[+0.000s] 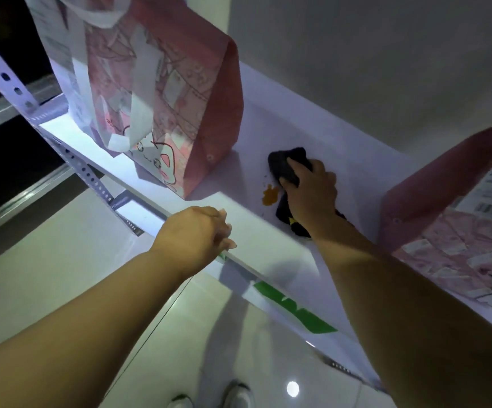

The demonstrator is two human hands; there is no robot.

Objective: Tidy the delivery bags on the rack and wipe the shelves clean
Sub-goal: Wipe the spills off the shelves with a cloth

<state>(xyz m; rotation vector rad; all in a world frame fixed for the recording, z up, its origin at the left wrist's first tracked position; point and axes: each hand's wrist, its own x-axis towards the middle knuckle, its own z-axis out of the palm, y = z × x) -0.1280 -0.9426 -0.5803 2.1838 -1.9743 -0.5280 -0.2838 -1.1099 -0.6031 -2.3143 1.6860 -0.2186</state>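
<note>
watching through the head camera, i have the right hand (312,191) clamped on a black cloth (284,166), fingers curled over its bunched top and the thumb against its near side, pressing it down on the white shelf (268,119). the cloth is dark and crumpled. one fold trails back under the wrist and has a small yellow mark on it. just left of it, touching its edge, i can see an orange stain (270,196) with a few dark specks around it. the left hand (197,231) is well apart from the right, its fingers hooked over the shelf's front lip.

a tall pink paper bag (180,92) with a cartoon print stands upright to the left of the cloth, white handles drooping down its face. a white plastic bag (59,51) leans just beside it at the shelf's left end. a second pink bag (445,245) sits on the right, close to the right forearm, and carries a white label with a barcode. green tape (295,310) runs along the shelf's front edge. below are a pale glossy floor (62,290) and white shoes (239,396).
</note>
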